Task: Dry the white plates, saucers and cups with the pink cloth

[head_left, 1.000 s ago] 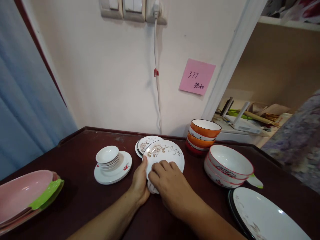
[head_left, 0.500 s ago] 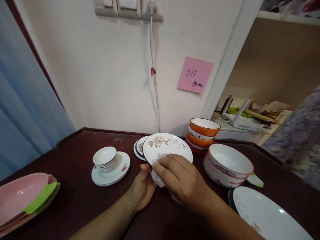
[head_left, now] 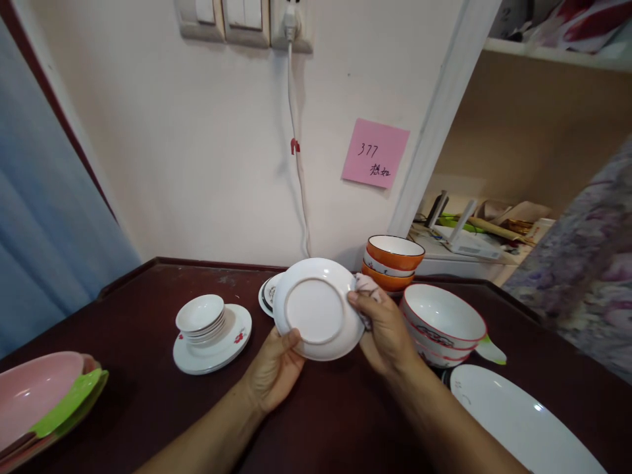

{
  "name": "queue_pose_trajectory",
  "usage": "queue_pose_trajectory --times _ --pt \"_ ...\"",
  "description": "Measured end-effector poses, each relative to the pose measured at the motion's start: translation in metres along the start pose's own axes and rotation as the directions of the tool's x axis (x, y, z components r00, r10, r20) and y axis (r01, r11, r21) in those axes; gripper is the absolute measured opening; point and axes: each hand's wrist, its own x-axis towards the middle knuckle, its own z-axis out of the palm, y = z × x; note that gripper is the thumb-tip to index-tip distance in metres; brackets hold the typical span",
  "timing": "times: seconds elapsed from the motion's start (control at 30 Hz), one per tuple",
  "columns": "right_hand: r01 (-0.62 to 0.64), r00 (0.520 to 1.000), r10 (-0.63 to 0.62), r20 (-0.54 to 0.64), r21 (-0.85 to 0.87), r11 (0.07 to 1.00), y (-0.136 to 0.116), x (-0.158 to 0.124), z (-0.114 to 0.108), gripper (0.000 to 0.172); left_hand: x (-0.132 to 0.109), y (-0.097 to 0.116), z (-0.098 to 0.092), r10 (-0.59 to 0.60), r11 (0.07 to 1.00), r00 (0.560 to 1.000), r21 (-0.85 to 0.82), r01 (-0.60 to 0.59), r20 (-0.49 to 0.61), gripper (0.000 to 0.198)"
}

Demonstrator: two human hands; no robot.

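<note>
A white plate (head_left: 316, 309) is held up over the table with its plain underside and foot ring facing me. My left hand (head_left: 276, 368) grips its lower left edge, thumb on the underside. At the right edge, my right hand (head_left: 382, 322) is closed on the rim with its thumb on the plate, and a crumpled pale cloth (head_left: 368, 287) is bunched in its fingers. Behind the plate, partly hidden, some small patterned plates (head_left: 266, 294) lie on the table.
Small white bowls (head_left: 200, 313) stand stacked on flowered plates (head_left: 212, 359) at left. Pink dishes (head_left: 39, 382) with green handles lie far left. At right are orange bowls (head_left: 395, 253), red-rimmed bowls (head_left: 442, 316) and large oval plates (head_left: 518, 421) on the dark table (head_left: 162, 421).
The plate has been turned over: its flowered face showed before, now its underside. My right hand has moved from the plate's front to its right edge, still with the cloth. The view shifted slightly.
</note>
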Motion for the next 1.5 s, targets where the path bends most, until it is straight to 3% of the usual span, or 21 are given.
queue_pose_trajectory --times 0.13,0.23,0.3,0.37,0.47,0.57,0.63,0.77,0.83,0.9,0.97,1.03,1.07,1.13,1.2,1.27,1.37,1.43,1.5 --pt "0.095 0.985 -0.110 -0.131 -0.120 0.988 0.029 0.010 -0.011 0.041 0.004 0.000 -0.002 0.013 1.000 0.994 0.007 -0.012 -0.105 0.067" --pt "0.225 0.930 -0.294 -0.223 -0.287 0.931 0.035 0.018 -0.023 0.043 0.004 0.000 0.001 0.045 0.997 0.991 0.061 -0.037 -0.128 0.065" --pt "0.306 0.884 -0.418 -0.208 -0.418 0.856 0.033 0.021 -0.029 0.041 0.002 -0.002 0.003 0.035 0.994 0.993 0.106 -0.022 -0.115 0.061" --pt "0.381 0.859 -0.505 -0.082 -0.557 0.738 0.029 0.021 -0.031 0.037 -0.002 -0.005 0.006 0.005 0.989 0.997 0.150 0.007 -0.082 0.057" --pt "0.512 0.818 -0.523 0.239 -0.716 0.474 0.026 0.015 -0.029 0.030 -0.005 -0.008 0.011 -0.013 0.977 0.999 0.211 0.021 -0.040 0.053" --pt "0.630 0.731 -0.481 0.484 -0.749 0.205 0.026 0.006 -0.023 0.030 -0.006 -0.011 0.013 0.006 0.968 0.999 0.252 0.003 -0.037 0.050" --pt "0.709 0.657 -0.435 0.616 -0.701 0.078 0.030 -0.001 -0.017 0.031 -0.007 -0.012 0.013 0.005 0.961 1.000 0.277 0.004 -0.031 0.049" --pt "0.884 0.450 -0.259 0.855 -0.467 -0.002 0.040 -0.023 0.002 0.030 -0.012 -0.013 0.012 0.076 0.896 0.984 0.443 0.003 -0.160 0.023" --pt "0.915 0.393 -0.188 0.900 -0.402 -0.011 0.042 -0.031 0.010 0.030 -0.013 -0.011 0.012 0.124 0.867 0.969 0.498 0.000 -0.215 0.041" --pt "0.898 0.425 -0.207 0.881 -0.440 -0.029 0.039 -0.030 0.012 0.034 -0.013 -0.009 0.015 0.123 0.865 0.976 0.501 -0.018 -0.178 0.041" --pt "0.835 0.520 -0.309 0.797 -0.550 -0.012 0.031 -0.019 0.006 0.038 -0.011 -0.008 0.018 0.096 0.889 0.991 0.456 -0.044 -0.091 0.027" --pt "0.731 0.644 -0.426 0.635 -0.675 0.099 0.026 -0.002 -0.005 0.040 -0.008 -0.007 0.021 0.070 0.926 0.997 0.373 -0.056 -0.025 0.039" --pt "0.662 0.712 -0.471 0.521 -0.721 0.203 0.026 0.007 -0.011 0.038 -0.007 -0.006 0.021 0.069 0.941 0.998 0.333 -0.062 -0.010 0.047" --pt "0.445 0.864 -0.463 0.197 -0.730 0.519 0.031 0.020 -0.023 0.036 -0.005 -0.005 0.021 0.090 0.954 0.996 0.288 -0.079 -0.023 0.054" --pt "0.178 0.956 -0.271 -0.112 -0.515 0.838 0.043 0.026 -0.029 0.038 -0.004 -0.004 0.020 0.125 0.955 0.991 0.275 -0.107 -0.050 0.060" --pt "-0.005 0.966 -0.044 -0.253 -0.191 0.982 0.056 0.026 -0.029 0.041 -0.003 -0.005 0.018 0.145 0.957 0.988 0.263 -0.125 -0.059 0.063" --pt "-0.051 0.950 0.074 -0.303 0.083 0.995 0.062 0.025 -0.027 0.042 -0.005 -0.005 0.018 0.103 0.969 0.995 0.226 -0.101 0.004 0.063" --pt "0.000 0.943 0.020 -0.331 0.061 0.998 0.052 0.027 -0.027 0.042 -0.008 -0.003 0.015 -0.021 0.982 0.994 0.190 -0.001 0.110 0.065" --pt "0.067 0.939 -0.099 -0.330 -0.108 0.992 0.035 0.030 -0.029 0.042 -0.010 0.001 0.009 -0.191 0.975 0.956 0.158 0.158 0.224 0.069"
